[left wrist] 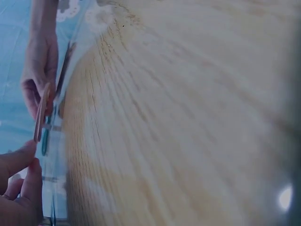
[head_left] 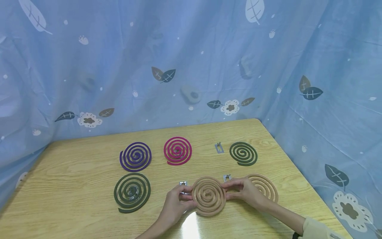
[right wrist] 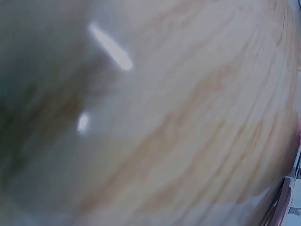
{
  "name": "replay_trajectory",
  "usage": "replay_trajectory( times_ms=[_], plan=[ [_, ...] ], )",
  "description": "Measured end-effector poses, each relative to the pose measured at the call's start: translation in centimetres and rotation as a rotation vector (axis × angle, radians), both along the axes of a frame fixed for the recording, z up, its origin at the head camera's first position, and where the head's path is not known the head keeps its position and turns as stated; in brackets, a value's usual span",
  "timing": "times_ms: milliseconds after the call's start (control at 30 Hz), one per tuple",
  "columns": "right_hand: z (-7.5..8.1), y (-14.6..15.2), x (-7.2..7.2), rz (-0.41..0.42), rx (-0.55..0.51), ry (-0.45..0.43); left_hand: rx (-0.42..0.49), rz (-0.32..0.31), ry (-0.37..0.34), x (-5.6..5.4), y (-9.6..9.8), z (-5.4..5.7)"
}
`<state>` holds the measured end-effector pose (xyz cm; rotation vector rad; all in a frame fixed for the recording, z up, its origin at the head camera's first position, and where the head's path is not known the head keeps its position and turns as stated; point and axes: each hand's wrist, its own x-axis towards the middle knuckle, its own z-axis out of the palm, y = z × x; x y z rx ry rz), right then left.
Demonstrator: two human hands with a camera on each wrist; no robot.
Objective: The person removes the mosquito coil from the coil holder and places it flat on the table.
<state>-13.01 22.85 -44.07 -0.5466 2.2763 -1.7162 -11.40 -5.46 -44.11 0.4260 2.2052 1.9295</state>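
A tan mosquito coil [head_left: 208, 194] is held between the two hands in the head view, its flat side facing the camera. My left hand [head_left: 175, 204] pinches the coil's left edge between thumb and fingers. At the opposite edge, the thumb and fingers of my right hand [head_left: 247, 192] grip it. The left wrist view shows this coil [left wrist: 41, 113] edge-on, raised off the table. One small metal stand [head_left: 183, 183] lies by the left fingers; another metal stand [head_left: 227, 177] is just behind the right fingers. A second tan coil [head_left: 275, 193] is partly hidden behind the right hand.
A purple coil [head_left: 136, 156] and a magenta coil [head_left: 177, 149] lie at the back of the wooden table [head_left: 74, 186]. Nearer on the left is a large dark green coil [head_left: 132, 190]. A smaller green coil [head_left: 243, 153] sits back right, beside a metal stand [head_left: 219, 148].
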Motion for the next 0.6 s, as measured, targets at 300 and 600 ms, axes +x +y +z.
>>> replay_trajectory(
  times_ms=[300,600],
  plan=[
    [0.2,0.11,0.06,-0.008,-0.038,-0.075,-0.06,0.003,0.015,-0.04,0.09,0.09],
    [0.57,0.36,0.09,-0.001,-0.041,-0.093,-0.081,0.007,0.025,-0.1,0.45,0.16]
  ],
)
